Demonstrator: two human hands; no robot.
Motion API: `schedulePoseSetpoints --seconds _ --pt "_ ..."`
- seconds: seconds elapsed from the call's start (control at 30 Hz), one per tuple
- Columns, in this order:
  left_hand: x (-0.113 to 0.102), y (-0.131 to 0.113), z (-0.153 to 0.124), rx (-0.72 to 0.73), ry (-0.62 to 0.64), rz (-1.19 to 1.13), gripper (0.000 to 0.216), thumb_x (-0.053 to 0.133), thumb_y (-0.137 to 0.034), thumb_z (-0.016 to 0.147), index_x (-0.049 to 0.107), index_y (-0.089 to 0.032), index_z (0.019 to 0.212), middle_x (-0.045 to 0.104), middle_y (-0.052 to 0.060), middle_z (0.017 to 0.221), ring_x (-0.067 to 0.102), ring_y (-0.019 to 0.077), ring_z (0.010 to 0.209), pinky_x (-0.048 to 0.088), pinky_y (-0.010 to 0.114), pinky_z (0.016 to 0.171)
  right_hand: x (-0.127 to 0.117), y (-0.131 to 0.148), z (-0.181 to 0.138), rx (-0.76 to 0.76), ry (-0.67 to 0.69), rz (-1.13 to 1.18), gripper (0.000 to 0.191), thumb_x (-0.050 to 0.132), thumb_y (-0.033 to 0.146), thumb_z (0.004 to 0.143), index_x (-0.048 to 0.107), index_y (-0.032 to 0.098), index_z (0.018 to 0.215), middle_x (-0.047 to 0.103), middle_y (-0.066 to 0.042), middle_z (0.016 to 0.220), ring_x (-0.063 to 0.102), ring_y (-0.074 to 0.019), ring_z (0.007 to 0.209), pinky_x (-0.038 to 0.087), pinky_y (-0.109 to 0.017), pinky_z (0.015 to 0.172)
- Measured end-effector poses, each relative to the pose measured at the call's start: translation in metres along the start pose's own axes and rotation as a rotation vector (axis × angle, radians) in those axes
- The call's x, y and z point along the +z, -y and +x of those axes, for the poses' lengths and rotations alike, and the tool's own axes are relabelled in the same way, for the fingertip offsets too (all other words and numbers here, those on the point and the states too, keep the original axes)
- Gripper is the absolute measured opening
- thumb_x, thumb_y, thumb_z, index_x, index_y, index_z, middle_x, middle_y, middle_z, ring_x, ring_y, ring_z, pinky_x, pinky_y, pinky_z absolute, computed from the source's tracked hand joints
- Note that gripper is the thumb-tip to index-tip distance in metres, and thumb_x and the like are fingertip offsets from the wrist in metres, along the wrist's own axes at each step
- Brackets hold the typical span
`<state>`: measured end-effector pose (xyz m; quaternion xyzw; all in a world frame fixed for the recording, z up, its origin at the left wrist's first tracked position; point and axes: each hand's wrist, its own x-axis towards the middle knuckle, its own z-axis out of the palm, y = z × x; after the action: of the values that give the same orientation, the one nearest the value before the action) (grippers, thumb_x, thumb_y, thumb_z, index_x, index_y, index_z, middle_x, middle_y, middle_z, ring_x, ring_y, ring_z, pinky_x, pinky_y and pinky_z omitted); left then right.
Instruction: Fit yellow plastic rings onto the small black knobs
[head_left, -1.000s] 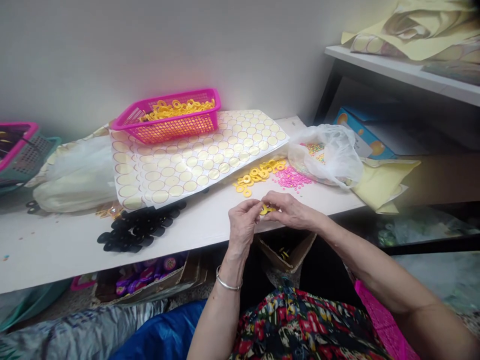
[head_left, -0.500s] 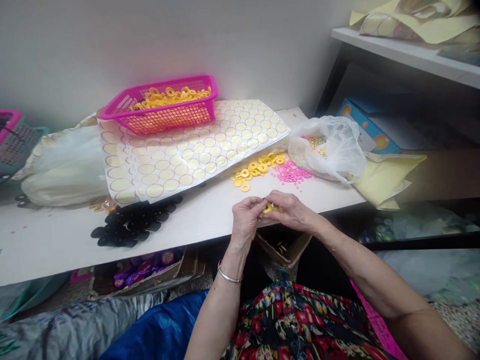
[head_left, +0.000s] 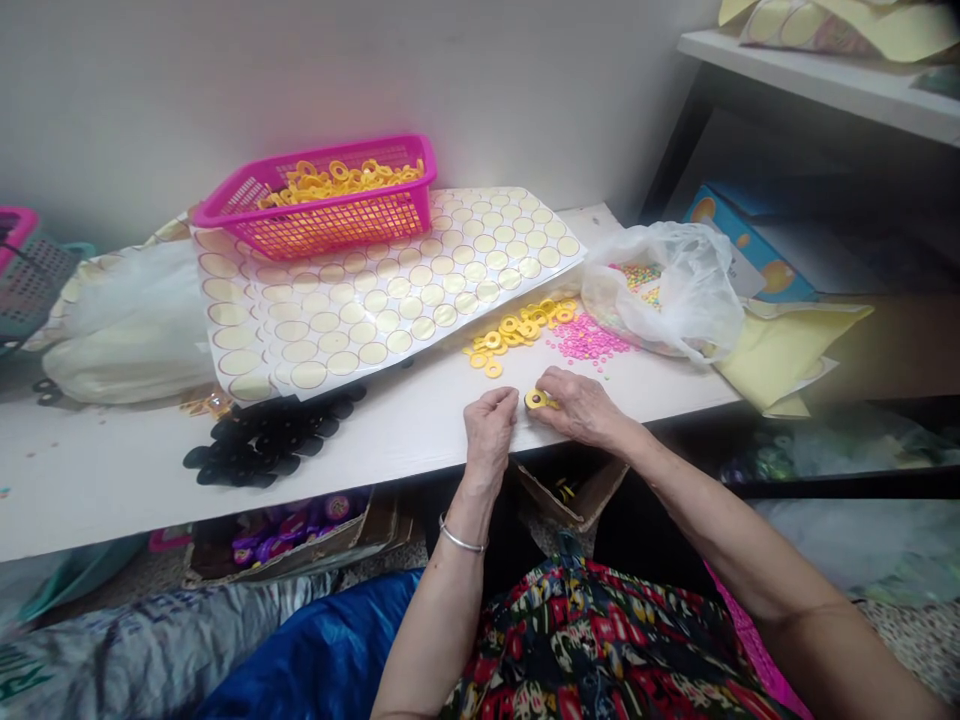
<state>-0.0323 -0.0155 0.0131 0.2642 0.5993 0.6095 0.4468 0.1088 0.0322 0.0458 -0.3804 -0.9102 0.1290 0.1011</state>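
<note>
Right hand (head_left: 581, 410) pinches a yellow ring (head_left: 535, 399) at its fingertips, low over the white table (head_left: 405, 430) near the front edge. Left hand (head_left: 489, 432) sits just beside it, fingers curled in; can't tell if they grip anything. A pile of rings (head_left: 517, 332) and pink beads (head_left: 585, 340) lie just behind.

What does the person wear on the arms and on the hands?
The left hand and the right hand have no gloves. Both arms are bare, with no sleeves in view. A thin silver bangle circles the left wrist.
</note>
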Motion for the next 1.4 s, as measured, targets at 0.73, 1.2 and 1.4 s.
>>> schedulePoseSetpoints --seconds 0.73,1.2,1.4 --pt "0.014 0.018 0.004 0.165 0.017 0.203 0.019 0.062 -0.033 0.069 0.07 -0.015 0.07 0.061 0.002 0.064 0.054 0.0123 0.062 0.041 0.024 0.057 0.029 0.013 0.014 0.593 -0.18 1.202 0.032 0.054 0.044 0.072 0.058 0.014 0.062 0.048 0.004 0.046 0.037 -0.007 0.037 0.027 -0.022 0.038" --pt "0.025 0.016 -0.003 -0.013 -0.028 -0.051 0.018 0.066 -0.031 0.064 0.062 -0.013 0.067 0.056 -0.003 0.054 0.042 0.0051 0.042 0.032 0.018 0.04 0.044 0.015 0.018 0.759 -0.284 1.386 0.025 0.061 0.037 0.065 0.053 0.015 0.058 0.046 0.006 0.041 0.036 -0.0038 0.03 0.021 -0.016 0.03" --pt "0.024 0.014 -0.001 -0.083 0.005 -0.027 0.019 0.063 -0.032 0.065 0.057 -0.014 0.062 0.047 -0.006 0.044 0.038 0.0053 0.037 0.028 0.018 0.036 0.043 0.019 0.018 0.773 -0.259 1.375 0.023 0.059 0.036 0.065 0.053 0.015 0.058 0.046 0.006 0.039 0.035 -0.0044 0.028 0.018 -0.016 0.029"
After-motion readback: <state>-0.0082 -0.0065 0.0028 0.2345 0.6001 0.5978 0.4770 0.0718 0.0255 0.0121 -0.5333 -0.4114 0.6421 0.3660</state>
